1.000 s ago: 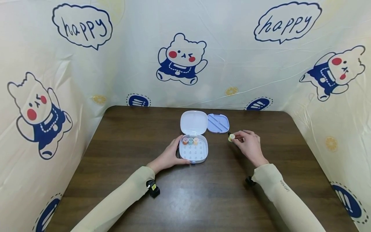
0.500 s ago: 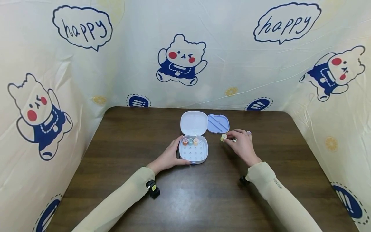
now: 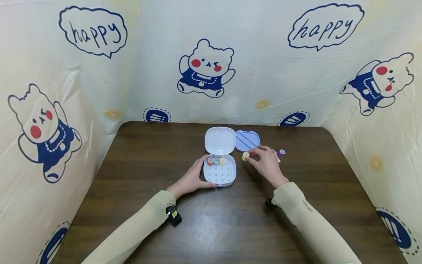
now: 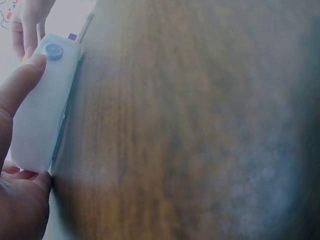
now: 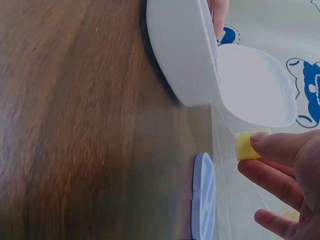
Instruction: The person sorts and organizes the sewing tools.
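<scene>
In the head view a small white case stands with its lid swung back. Its floor carries rows of small pegs, and a red, a teal and a peach cylinder fill part of the far row. My left hand grips the case at its left side, the thumb along the front by the round clasp. To the right of the case my right hand pinches a small yellow cylinder between thumb and fingertip, held above the table in the right wrist view.
A lilac tray with diagonal ridges lies beside the open lid. A purple cylinder stands behind the right hand, with a pale piece partly hidden there. Patterned cloth surrounds the brown table.
My right hand has moved left toward the case with the yellow cylinder, bringing the purple cylinder and the pale piece into view. The left hand and case stay put.
</scene>
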`<state>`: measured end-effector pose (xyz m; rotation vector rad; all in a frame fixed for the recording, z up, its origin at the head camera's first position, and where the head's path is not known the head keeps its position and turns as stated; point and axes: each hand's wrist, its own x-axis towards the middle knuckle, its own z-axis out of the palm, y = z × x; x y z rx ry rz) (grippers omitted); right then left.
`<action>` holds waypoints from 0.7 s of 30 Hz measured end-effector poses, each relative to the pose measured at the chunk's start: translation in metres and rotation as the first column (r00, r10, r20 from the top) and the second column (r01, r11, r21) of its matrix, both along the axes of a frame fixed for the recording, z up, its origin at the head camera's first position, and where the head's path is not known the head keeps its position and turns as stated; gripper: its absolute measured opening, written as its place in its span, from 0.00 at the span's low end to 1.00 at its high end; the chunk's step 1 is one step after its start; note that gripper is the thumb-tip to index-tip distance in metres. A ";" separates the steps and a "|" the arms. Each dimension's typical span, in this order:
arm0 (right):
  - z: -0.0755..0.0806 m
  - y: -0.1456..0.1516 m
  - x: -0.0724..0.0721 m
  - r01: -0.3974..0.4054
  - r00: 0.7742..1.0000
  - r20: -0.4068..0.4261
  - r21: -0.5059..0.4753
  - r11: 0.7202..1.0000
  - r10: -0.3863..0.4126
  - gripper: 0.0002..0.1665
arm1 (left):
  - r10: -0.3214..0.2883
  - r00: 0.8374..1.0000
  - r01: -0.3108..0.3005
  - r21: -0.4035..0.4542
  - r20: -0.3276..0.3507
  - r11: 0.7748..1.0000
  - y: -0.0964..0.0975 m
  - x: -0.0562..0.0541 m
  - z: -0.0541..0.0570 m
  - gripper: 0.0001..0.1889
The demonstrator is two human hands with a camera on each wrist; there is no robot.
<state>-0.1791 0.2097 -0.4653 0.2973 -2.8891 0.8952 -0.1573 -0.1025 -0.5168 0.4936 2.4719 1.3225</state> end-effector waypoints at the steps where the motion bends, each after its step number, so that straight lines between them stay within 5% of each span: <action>1: 0.000 -0.002 0.000 -0.003 1.000 0.003 0.000 1.000 0.003 0.14 | -0.001 1.000 0.001 0.001 0.000 1.000 0.000 0.000 0.000 0.67; 21: 0.000 -0.034 -0.003 -0.053 0.998 0.028 -0.017 0.998 0.053 0.14 | -0.007 1.000 0.007 0.015 -0.024 1.000 0.000 0.000 -0.002 0.66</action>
